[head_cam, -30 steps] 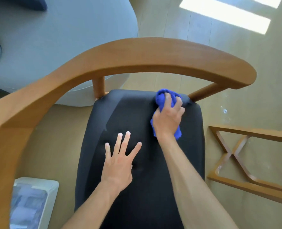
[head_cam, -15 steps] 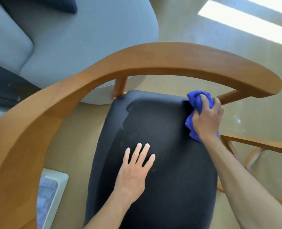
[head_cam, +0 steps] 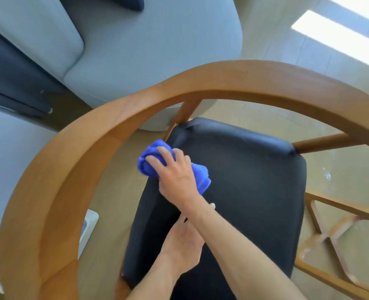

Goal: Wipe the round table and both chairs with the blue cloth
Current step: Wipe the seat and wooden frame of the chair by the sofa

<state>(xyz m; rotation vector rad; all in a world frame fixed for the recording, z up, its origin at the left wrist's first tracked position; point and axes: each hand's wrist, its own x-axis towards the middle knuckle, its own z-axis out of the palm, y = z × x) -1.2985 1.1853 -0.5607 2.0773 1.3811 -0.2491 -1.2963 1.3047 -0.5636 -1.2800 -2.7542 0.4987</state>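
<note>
Two hands over black seat (head_cam: 244, 180): right hand (head_cam: 174, 174) clutching blue cloth (head_cam: 151, 161).

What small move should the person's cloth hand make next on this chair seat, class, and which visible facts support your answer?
Probably drag the blue cloth back along the left edge of the black seat toward the person. The right hand presses the bunched cloth at the seat's far left corner, and the near left part lies below it. The left hand rests on the seat under the right forearm and may need to shift aside.

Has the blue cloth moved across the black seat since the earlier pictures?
Yes. The blue cloth, under the right hand, went from the black seat's right edge to its left.
</note>
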